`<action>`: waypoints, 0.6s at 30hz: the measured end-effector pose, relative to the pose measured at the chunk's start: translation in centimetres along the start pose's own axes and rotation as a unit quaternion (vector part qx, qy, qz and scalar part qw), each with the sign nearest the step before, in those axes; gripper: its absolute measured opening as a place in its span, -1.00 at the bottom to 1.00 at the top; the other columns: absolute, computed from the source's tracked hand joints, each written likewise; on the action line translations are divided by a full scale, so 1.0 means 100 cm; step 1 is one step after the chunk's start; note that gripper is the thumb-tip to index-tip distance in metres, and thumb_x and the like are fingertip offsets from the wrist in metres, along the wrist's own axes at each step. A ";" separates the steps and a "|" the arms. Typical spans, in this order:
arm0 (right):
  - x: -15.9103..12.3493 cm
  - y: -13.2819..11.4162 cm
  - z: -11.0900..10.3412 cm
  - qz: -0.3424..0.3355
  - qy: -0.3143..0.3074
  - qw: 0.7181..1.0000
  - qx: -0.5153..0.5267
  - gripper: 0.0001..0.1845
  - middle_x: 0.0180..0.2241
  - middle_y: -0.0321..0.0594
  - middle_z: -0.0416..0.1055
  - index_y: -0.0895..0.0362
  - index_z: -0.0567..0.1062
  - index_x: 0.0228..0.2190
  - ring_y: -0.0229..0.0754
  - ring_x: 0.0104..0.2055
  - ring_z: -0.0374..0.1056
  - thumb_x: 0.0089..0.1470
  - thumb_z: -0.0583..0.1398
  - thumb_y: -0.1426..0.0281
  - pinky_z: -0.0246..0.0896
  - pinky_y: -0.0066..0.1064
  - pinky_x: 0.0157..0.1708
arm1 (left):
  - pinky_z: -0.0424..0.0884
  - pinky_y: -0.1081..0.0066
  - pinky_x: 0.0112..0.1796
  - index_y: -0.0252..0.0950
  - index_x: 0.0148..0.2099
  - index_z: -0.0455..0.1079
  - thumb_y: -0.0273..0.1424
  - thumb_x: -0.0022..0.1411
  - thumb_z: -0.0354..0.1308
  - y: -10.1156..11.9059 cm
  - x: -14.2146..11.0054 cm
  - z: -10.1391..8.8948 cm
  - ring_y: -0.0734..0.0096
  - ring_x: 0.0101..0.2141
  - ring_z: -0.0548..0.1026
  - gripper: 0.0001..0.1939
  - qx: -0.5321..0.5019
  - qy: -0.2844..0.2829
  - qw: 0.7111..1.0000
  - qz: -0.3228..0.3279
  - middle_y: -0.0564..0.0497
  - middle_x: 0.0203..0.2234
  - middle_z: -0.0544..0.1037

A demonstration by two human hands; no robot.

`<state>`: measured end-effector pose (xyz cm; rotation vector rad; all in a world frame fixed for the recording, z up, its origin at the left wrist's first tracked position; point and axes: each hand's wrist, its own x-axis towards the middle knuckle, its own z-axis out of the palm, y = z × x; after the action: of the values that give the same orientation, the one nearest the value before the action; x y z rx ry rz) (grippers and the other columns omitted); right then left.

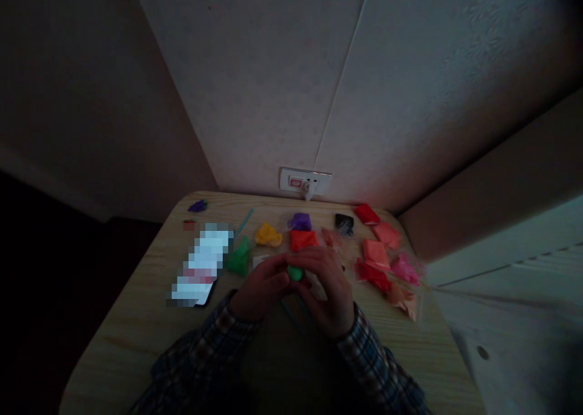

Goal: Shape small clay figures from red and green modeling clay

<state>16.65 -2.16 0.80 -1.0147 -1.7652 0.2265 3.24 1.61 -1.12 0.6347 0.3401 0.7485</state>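
Observation:
My left hand (260, 288) and my right hand (324, 288) meet over the middle of a light wooden table (118, 354), fingers curled together around a small green lump of clay (295, 273). Both sleeves are plaid. Just beyond my hands lie small bags of coloured clay: green (238, 257), yellow (268, 235), purple (300, 222), orange-red (303, 240) and black (344, 222). A thin teal stick (291, 315) lies under my hands.
A phone with a lit screen (200, 265) lies to the left. More red, orange and pink bags (377, 258) sit to the right. A purple bit (197, 206) and a teal stick (245, 220) lie near the wall. A wall socket (304, 181) is behind the table.

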 end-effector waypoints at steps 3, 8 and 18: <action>0.000 0.001 0.000 0.011 -0.001 1.000 0.007 -0.75 -0.24 -0.13 0.42 0.11 0.39 -0.15 -0.10 -0.14 0.31 0.09 0.14 0.48 0.25 -0.21 -0.16 | 0.36 0.46 -0.29 -0.35 -0.28 0.49 -0.34 -0.04 0.34 0.000 0.000 0.000 0.43 -0.38 0.48 -0.75 -0.004 0.021 1.000 -0.002 0.01 -0.45 0.54; 0.000 0.004 0.001 0.045 0.015 0.998 0.039 -0.74 -0.26 -0.15 0.39 0.09 0.35 -0.16 -0.11 -0.15 0.30 0.06 0.16 0.49 0.25 -0.22 -0.15 | 0.35 0.32 -0.20 -0.33 -0.17 0.45 -0.25 0.01 0.30 0.001 -0.001 0.001 0.33 -0.33 0.50 -0.65 -0.016 -0.006 1.000 -0.021 -0.03 -0.41 0.55; -0.001 0.006 0.001 0.057 0.005 0.998 0.024 -0.79 -0.26 -0.15 0.37 0.09 0.42 -0.19 -0.10 -0.16 0.30 0.06 0.18 0.45 0.26 -0.21 -0.18 | 0.36 0.35 -0.19 -0.36 -0.22 0.50 -0.22 0.01 0.29 0.000 -0.001 0.003 0.33 -0.30 0.48 -0.66 -0.010 0.013 0.999 -0.029 -0.05 -0.39 0.54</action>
<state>16.88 -1.85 0.37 -1.0810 -1.6874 0.3338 3.30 1.45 -0.86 0.5936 0.3736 0.7046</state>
